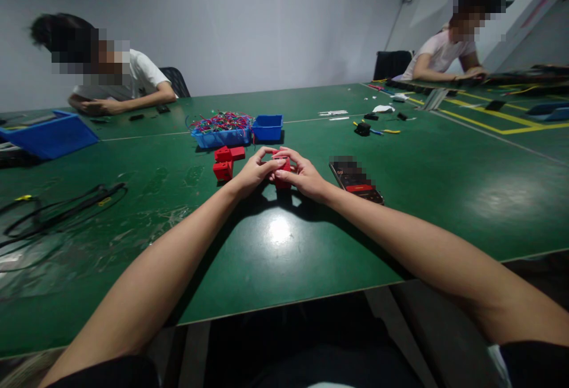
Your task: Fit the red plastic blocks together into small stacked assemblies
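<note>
Both hands meet over the green table, around a small red block (pixel 283 179). My left hand (pixel 258 173) grips the block from the left, thumb across its upper part. From the right, my right hand (pixel 304 175) has its fingers and thumb closed on the same block. Its far side is hidden behind the fingers. Just left of my left hand lie several more red blocks (pixel 223 170), some with dark holes. A phone (pixel 357 180) with its screen lit rests to the right of my right hand.
Beyond my hands stand a blue tray (pixel 222 139) heaped with coloured wires and a smaller blue bin (pixel 268 128). Black cable (pixel 66 210) and clear plastic lie left. Pliers (pixel 377 131) lie back right. Two people sit across the table, and a large blue bin (pixel 57 136) tilts at left.
</note>
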Tool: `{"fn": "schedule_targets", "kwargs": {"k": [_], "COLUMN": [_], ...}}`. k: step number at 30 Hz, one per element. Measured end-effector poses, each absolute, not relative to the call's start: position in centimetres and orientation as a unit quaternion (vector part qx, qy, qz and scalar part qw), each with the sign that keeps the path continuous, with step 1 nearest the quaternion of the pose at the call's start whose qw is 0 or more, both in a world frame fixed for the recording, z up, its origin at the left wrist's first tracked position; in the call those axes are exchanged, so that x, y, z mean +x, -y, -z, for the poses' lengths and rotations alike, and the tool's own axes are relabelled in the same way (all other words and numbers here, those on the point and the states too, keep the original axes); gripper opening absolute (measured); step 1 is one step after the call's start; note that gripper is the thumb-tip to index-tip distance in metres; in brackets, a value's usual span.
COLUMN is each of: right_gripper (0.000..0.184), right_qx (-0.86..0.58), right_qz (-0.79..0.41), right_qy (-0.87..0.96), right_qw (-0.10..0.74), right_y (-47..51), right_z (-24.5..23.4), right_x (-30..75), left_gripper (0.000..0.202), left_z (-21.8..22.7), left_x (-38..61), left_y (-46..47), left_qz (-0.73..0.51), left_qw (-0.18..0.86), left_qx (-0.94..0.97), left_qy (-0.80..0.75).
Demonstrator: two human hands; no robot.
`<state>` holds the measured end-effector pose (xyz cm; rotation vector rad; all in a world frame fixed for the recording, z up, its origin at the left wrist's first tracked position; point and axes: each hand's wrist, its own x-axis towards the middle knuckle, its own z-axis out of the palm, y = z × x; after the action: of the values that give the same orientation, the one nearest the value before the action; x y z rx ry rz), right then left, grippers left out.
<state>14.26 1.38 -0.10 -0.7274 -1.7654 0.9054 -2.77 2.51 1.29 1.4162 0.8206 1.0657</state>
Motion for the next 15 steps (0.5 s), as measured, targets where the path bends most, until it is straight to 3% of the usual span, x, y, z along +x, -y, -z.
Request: {"fn": "schedule_targets", "kwargs": {"k": [15], "right_gripper": [0.043], "right_qx": [-0.285], "right_qz": [-0.407], "right_qy": [0.72], "right_qw": [0.485], "right_y": [-1.38], "right_z": [-0.02], "right_x": [14.42], "left_gripper": [0.053], "left_z": [-1.26], "left_x": [-2.76], "left_y": [-2.51], "left_qz": [-0.456], "left_qw": [0.561], "left_qx": [0.597], "left_qy": [-0.349]}}
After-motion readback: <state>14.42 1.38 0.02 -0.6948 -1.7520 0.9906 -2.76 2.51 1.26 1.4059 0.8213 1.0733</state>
